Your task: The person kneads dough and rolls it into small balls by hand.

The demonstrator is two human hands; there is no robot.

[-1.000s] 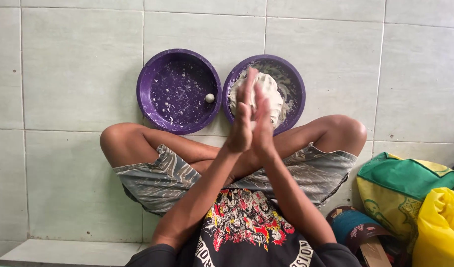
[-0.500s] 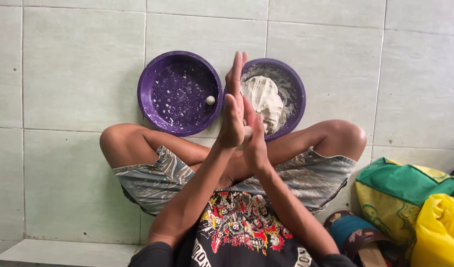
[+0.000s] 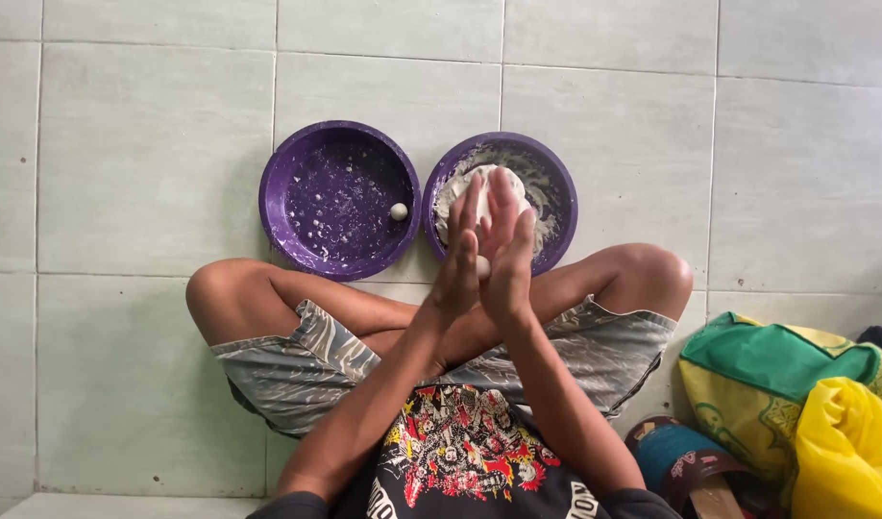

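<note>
I sit cross-legged on a tiled floor with my palms pressed flat together in front of me. A small white piece of dough [image 3: 481, 266] shows between my left hand [image 3: 457, 269] and my right hand [image 3: 510, 240]. Both hands are over the near rim of the right purple bowl [image 3: 560, 197], which holds a white lump of dough [image 3: 460, 187] partly hidden by my fingers. The left purple bowl [image 3: 316, 192] is speckled with flour and holds one small dough ball [image 3: 399, 211] near its right wall.
My bent knees [image 3: 215, 298] [image 3: 652, 274] lie just below the bowls. At the lower right sit a green and yellow cloth bag [image 3: 777, 370], a yellow plastic bag [image 3: 845, 452] and a blue round object [image 3: 676, 452]. Pale floor tiles surround everything.
My palms have slid against each other, the right hand now reaching further forward than the left. The bowls and the dough ball have not moved.
</note>
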